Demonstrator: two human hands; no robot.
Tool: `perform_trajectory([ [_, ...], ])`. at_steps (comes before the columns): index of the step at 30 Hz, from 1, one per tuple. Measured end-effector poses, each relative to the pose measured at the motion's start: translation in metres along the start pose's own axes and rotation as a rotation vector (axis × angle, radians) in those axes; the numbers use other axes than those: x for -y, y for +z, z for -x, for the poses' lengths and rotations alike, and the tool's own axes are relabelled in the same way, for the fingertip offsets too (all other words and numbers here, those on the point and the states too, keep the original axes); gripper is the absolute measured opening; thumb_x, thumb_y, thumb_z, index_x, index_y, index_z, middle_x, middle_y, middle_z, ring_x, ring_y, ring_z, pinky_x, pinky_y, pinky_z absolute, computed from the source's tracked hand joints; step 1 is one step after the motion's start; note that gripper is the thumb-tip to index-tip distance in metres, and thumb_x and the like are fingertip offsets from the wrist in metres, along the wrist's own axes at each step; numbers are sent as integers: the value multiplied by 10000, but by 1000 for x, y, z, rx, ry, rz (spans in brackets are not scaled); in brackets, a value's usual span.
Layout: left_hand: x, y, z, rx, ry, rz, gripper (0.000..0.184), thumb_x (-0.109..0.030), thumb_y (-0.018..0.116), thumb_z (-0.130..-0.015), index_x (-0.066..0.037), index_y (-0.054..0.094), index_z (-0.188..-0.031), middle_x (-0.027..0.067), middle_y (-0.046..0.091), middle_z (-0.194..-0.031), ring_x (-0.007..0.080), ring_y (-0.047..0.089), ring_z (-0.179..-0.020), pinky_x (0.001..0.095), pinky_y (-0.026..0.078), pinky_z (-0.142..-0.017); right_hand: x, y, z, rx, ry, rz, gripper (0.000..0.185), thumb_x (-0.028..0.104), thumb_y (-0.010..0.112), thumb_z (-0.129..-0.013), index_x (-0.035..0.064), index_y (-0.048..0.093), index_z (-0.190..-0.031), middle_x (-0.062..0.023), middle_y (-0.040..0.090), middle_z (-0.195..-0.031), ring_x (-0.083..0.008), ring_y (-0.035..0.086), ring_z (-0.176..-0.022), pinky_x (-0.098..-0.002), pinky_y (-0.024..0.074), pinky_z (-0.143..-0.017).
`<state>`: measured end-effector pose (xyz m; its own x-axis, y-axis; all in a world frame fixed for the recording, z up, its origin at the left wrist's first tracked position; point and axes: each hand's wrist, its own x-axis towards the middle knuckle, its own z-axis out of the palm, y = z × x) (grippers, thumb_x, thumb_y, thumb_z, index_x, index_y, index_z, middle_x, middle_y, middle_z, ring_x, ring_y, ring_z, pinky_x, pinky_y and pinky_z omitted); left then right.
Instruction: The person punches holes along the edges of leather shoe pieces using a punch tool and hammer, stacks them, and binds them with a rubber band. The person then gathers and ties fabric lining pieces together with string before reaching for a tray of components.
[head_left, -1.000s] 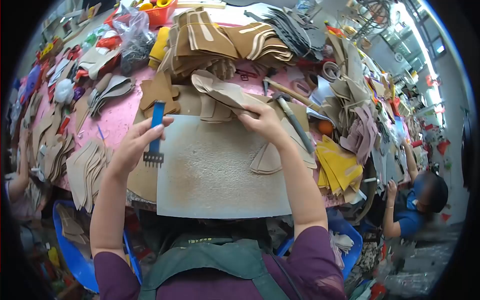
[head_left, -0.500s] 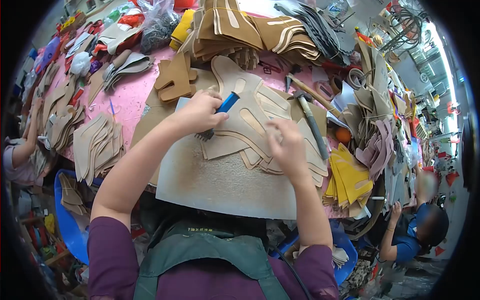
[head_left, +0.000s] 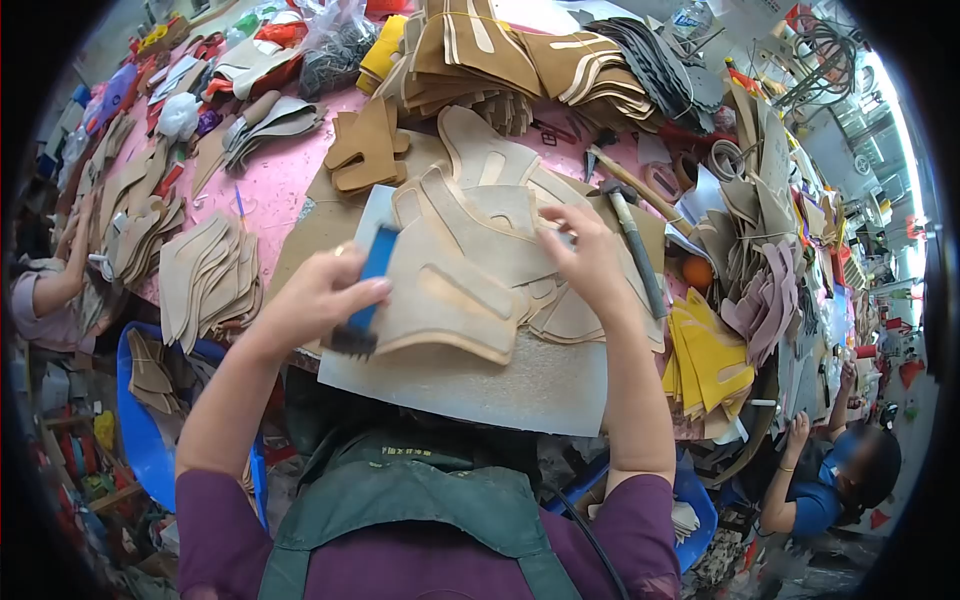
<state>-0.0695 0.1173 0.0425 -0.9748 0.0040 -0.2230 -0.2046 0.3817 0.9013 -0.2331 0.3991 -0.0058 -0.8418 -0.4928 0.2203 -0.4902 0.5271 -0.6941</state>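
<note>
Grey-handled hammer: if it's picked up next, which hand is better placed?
Right, probably. The right hand is beside the grey-handled hammer, at the tan cut pieces; whether it grips one is unclear. The left hand is farther off and holds the blue-handled tool.

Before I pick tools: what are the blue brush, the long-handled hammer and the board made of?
Brush: probably plastic, from its even, saturated blue; bristles too blurred to judge.
Hammer: dark, likely metal head; grey-green handle, material unclear.
Board: perhaps coated metal or plastic, pale grey with a speckled, rough-looking face.
</note>
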Motion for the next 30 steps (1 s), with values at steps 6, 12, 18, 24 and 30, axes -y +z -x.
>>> perform_trajectory([
  [6,53,13,50,-111,-52,218,217,-154,615,-916,25,639,-797,24,502,-839,108,494,-687,209,419,-630,35,39,-37,-16,-324,399,281,215,668,-813,29,647,-1022,-118,686,-1011,-297,641,-872,-368,500,-798],
  [12,61,24,62,-111,-17,254,185,-120,619,-915,35,641,-815,22,507,-865,107,486,-688,213,409,-628,65,47,-35,345,129,571,316,299,699,-766,36,639,-930,-120,686,-975,-303,641,-881,-378,497,-809],
  [18,70,24,76,-133,17,170,207,-140,617,-903,42,623,-805,43,515,-808,131,471,-671,243,407,-621,56,55,-34,352,150,449,313,282,702,-718,19,645,-878,-136,665,-849,-309,611,-754,-399,495,-719],
  [24,59,35,69,-116,38,199,164,-124,553,-929,26,609,-892,64,606,-781,135,518,-661,236,442,-660,24,62,-43,251,161,411,266,177,638,-676,-49,667,-814,-214,669,-767,-371,636,-678,-438,522,-648],
  [30,53,41,66,-112,84,216,157,-119,550,-940,16,612,-889,58,607,-767,128,518,-667,230,437,-672,-14,50,-62,-70,319,462,245,168,588,-723,-43,668,-818,-228,678,-821,-395,636,-719,-452,523,-673],
])
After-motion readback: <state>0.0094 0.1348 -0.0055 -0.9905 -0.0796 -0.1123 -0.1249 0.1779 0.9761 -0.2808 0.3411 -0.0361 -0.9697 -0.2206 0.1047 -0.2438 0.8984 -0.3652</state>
